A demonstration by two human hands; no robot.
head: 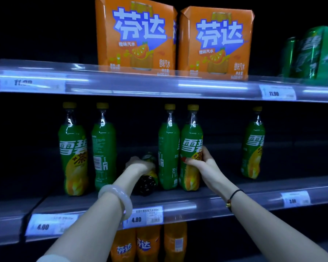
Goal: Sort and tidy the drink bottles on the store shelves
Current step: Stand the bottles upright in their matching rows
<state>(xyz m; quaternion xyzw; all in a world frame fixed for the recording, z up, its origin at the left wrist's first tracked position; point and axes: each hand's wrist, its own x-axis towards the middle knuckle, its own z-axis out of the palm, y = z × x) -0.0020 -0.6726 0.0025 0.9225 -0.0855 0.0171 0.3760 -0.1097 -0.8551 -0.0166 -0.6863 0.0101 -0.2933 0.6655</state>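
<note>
Right hand [199, 162] wraps the lower body of an upright green bottle [190, 140], thumb across the label, centre frame on the middle shelf [235, 193]. Left hand [138, 164] grips a toppled bottle [147, 183] just left of that pair, dark rounded end toward the camera; fingers blurred. Neighbour bottle [168, 144] touches the held one's left side, label turned away, and stands between the two hands. Two more green bottles at frame left [73, 148] [103, 148], one lone bottle [252, 144] at right, well apart. Price tag [142, 217] on the shelf edge under the left wrist. Orange cartons [134, 35] upper centre, green can pack [314, 53] upper right, orange bottles [148, 242] bottom centre. Pale bangle [116, 199] on left wrist.
</note>
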